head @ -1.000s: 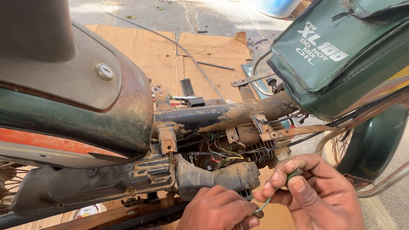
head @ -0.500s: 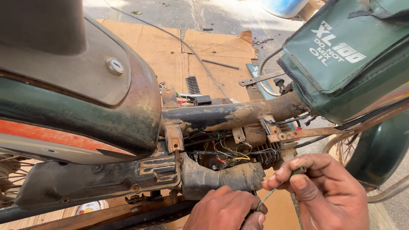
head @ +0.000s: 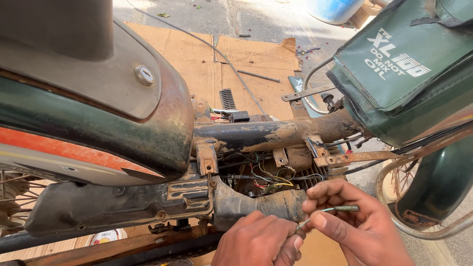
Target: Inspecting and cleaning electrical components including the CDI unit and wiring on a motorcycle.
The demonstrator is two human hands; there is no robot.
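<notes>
My right hand pinches a thin green wire with a small connector end between thumb and fingers, at the lower right. My left hand is closed around the other end of that wire, just below the black rubber sleeve of an old moped. Above both hands a tangle of coloured wires hangs under the rusty frame tube.
A green and orange fuel tank fills the left. A green vinyl seat cover sits at upper right. Flattened cardboard lies on the ground behind, with a long cable and a metal rod on it. A spoked wheel and green mudguard stand at right.
The view has shifted so the frame and hands sit a little further right. My right hand has drawn the wire's connector end up and to the right, away from my left hand.
</notes>
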